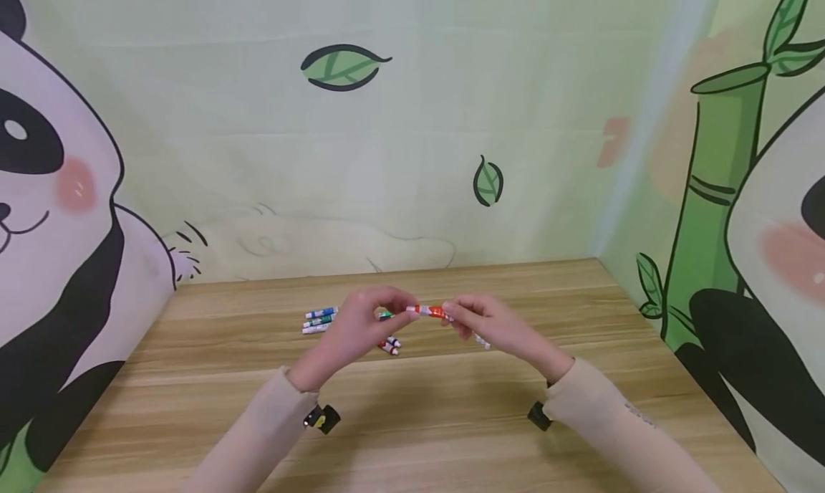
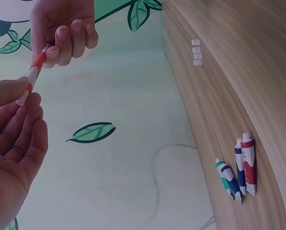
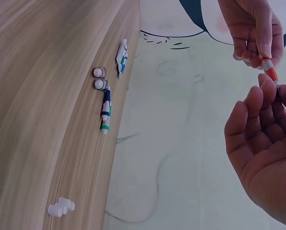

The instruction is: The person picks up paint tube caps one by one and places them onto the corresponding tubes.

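A small red-orange and white paint tube (image 1: 428,311) is held up level between both hands, above the table. My left hand (image 1: 361,321) pinches its white end between thumb and fingers. The opposite end is in the grip of my right hand (image 1: 486,321), whose fingertips cover the tip in the head view. More paint tubes, blue, green and red, lie on the table past and below the left hand, among them a red tube (image 2: 248,163) and a blue tube (image 3: 106,103). In the head view the left hand partly hides them.
Several small white caps (image 2: 196,52) stand close together on the wooden table (image 1: 438,421), beside the right hand. A pale backdrop (image 1: 412,156) with painted pandas, bamboo and leaves rises behind the table's far edge. A dark camera (image 1: 540,415) is worn at the right wrist.
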{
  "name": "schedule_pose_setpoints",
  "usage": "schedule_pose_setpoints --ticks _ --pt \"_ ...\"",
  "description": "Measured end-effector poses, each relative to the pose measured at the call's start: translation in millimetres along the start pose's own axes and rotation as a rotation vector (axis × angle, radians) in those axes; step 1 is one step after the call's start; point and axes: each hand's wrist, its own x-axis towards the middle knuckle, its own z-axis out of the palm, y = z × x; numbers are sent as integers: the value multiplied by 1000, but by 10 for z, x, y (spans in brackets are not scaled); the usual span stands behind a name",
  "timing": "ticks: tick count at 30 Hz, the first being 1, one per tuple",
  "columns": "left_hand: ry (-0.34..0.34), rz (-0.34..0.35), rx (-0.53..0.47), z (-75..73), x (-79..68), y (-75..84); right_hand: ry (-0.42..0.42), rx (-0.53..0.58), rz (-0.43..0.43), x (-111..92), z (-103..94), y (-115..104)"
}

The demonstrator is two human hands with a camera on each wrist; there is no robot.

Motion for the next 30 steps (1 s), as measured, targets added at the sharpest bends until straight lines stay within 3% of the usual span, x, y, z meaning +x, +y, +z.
schedule_pose_setpoints --ticks 7,16,21,25,30 --pt "-33 -10 4 -41 -44 -2 -12 28 0 16 47 -6" --pt "-134 25 -10 -135 -190 -70 -49 -52 8 58 193 13" --pt "-125 38 48 -186 -284 -121 -67 -89 -8 98 280 23" --pt "-105 10 92 -253 -362 -190 -51 -108 -23 115 302 44" --pt "-93 -82 120 -405 -471 -332 20 -116 -9 107 233 87"
